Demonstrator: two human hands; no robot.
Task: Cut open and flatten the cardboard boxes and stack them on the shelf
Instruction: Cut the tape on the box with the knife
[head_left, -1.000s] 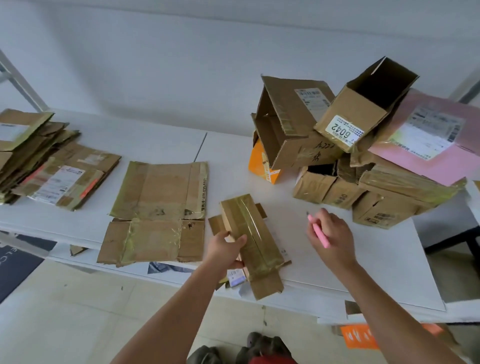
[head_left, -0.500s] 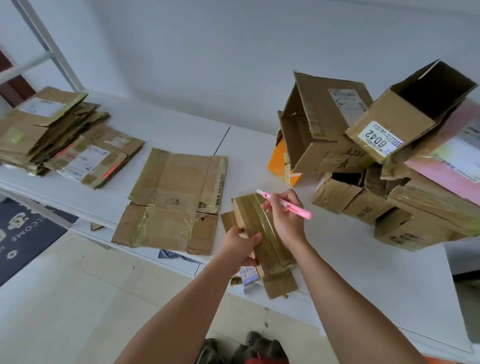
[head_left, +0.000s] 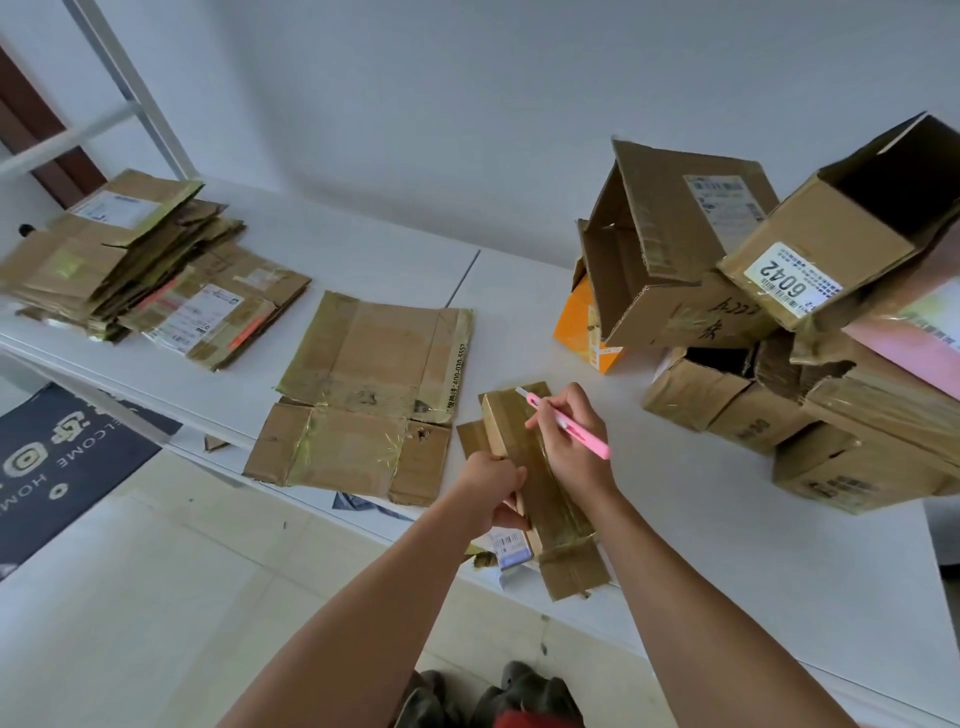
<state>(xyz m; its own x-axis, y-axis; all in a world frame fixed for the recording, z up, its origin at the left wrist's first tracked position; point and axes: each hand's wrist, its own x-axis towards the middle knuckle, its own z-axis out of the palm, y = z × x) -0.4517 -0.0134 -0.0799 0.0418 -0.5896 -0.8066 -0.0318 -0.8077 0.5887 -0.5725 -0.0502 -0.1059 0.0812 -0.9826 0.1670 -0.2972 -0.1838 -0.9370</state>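
Our left hand (head_left: 491, 480) held the small box (head_left: 524, 467) steady so our right hand (head_left: 574, 447), gripping the pink knife (head_left: 566, 426), could cut its tape.

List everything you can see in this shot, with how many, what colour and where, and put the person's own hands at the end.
small taped box: 1, brown, front edge of the shelf, under both hands
pink cutter: 1, pink, in the right hand, tip at the box's far end
flattened sheet: 1, brown, lying alone, left of the small box
flattened stack: 1 pile, brown, far left of the shelf
unopened pile: several boxes, mostly brown, right side
orange box: 1, orange, at the pile's left foot
pink parcel: 1, pink, right edge, within the pile
shelf: 1, white
doormat: 1, dark, floor at left
left hand: grips the small box's left side
right hand: holds the cutter
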